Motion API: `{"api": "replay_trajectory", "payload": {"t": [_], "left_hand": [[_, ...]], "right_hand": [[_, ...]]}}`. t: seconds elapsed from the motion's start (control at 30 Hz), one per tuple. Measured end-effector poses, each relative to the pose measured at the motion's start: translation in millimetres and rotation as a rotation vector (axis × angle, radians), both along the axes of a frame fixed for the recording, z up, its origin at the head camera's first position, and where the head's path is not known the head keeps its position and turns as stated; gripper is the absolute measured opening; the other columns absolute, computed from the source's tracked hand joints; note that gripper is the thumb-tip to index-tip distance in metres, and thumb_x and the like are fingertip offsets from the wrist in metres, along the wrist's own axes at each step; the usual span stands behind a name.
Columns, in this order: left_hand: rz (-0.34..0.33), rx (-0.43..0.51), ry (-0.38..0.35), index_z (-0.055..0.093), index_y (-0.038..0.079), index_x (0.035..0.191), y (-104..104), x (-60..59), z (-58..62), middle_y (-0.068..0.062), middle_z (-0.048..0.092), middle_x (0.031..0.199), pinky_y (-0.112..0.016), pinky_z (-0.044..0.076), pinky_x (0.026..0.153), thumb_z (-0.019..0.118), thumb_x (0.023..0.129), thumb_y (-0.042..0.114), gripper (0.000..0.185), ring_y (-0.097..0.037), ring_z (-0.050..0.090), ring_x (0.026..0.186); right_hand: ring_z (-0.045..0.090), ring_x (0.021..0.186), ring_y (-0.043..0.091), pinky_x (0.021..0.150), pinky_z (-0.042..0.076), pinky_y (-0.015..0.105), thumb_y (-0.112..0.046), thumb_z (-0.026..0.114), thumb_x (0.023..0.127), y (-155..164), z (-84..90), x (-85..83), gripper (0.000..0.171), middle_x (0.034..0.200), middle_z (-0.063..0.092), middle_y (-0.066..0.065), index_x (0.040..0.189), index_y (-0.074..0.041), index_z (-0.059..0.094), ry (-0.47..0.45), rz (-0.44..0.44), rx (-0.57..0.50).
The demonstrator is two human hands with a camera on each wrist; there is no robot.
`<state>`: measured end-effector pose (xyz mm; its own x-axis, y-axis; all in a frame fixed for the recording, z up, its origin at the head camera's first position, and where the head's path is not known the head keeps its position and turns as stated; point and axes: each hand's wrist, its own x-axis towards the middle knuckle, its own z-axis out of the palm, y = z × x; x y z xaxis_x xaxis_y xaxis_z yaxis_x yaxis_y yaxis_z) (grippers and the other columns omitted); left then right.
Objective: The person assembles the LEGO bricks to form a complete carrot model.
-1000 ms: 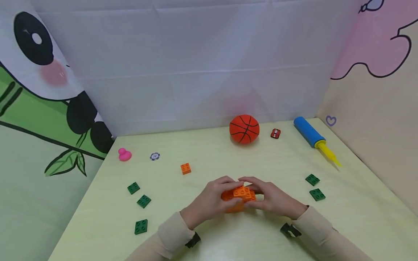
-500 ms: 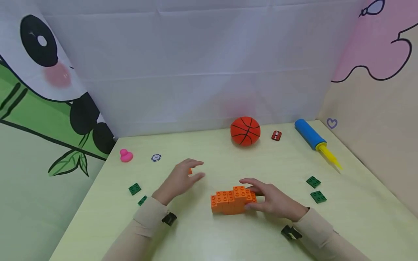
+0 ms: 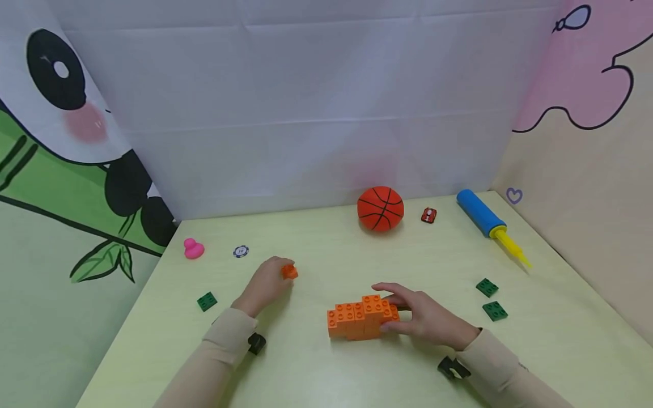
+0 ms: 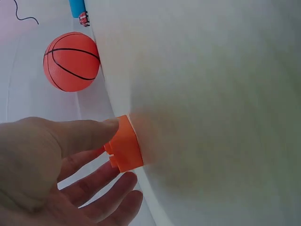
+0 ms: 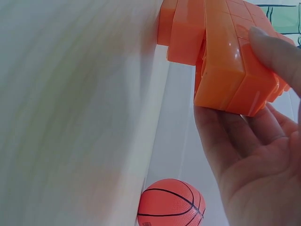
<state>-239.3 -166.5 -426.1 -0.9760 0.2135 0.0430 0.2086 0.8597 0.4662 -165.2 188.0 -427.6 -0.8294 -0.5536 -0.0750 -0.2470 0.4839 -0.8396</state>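
Watching remotely, I saw the left hand (image 3: 264,287) pinch a small orange plastic brick (image 3: 289,272). The right hand (image 3: 427,317) gripped a stepped orange plastic block (image 3: 355,322), likely to steady it.

joined blocks (image 3: 352,321): are showing bright orange throughout
small block (image 3: 289,272): is matching that orange
ball (image 3: 380,209): is wearing orange-red, with black lines curving across it (a basketball pattern)
flat bricks (image 3: 495,311): are showing dark green
pump (image 3: 479,212): is pairing blue with yellow
rounded toy (image 3: 193,249): is showing solid hot pink
chip (image 3: 241,251): is ringing a pale centre with dark and white patches
toy car (image 3: 428,215): is mixing red, white and black
sleeves (image 3: 209,354): are showing plain beige
tabletop (image 3: 306,374): is looking pale yellow
left panel (image 3: 61,190): is combining green, white and black, with a pink blush spot
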Motion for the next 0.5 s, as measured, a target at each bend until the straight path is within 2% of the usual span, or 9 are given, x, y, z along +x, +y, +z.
{"api": "replay_trajectory", "payload": {"t": [0.2, 0.3, 0.5], "left_hand": [[0.028, 0.002, -0.039, 0.065, 0.003, 0.128, -1.7, 4.6, -1.8, -0.014, 0.064, 0.121, -0.044, 0.052, 0.096, 0.073, 0.088, 0.004, 0.040, -0.027, 0.059, 0.104], [0.003, 0.029, -0.034, 0.067, 0.004, 0.127, -0.1, 9.2, -0.4, -0.012, 0.064, 0.122, -0.044, 0.052, 0.096, 0.072, 0.090, 0.007, 0.038, -0.027, 0.060, 0.105], [-0.087, 0.229, -0.012, 0.067, 0.014, 0.131, 14.0, 31.6, 10.3, 0.001, 0.061, 0.127, -0.040, 0.054, 0.093, 0.069, 0.094, 0.018, 0.037, -0.019, 0.060, 0.109]], "right_hand": [[0.056, 0.126, 0.025, 0.108, 0.037, 0.062, -0.042, 0.077, 0.086, 0.0, -0.3, 0.7, 0.075, 0.133, 0.064, 0.001, 0.150, -0.028, 0.040, 0.006, 0.005, -0.002], [0.056, 0.126, 0.025, 0.109, 0.035, 0.064, -0.042, 0.077, 0.086, -0.3, 0.0, 1.0, 0.077, 0.133, 0.064, 0.001, 0.150, -0.025, 0.040, -0.001, 0.002, -0.003], [0.056, 0.126, 0.025, 0.109, 0.035, 0.064, -0.042, 0.077, 0.086, -1.1, 1.1, 1.5, 0.077, 0.132, 0.065, 0.000, 0.151, -0.024, 0.039, -0.004, -0.003, 0.004]]}}
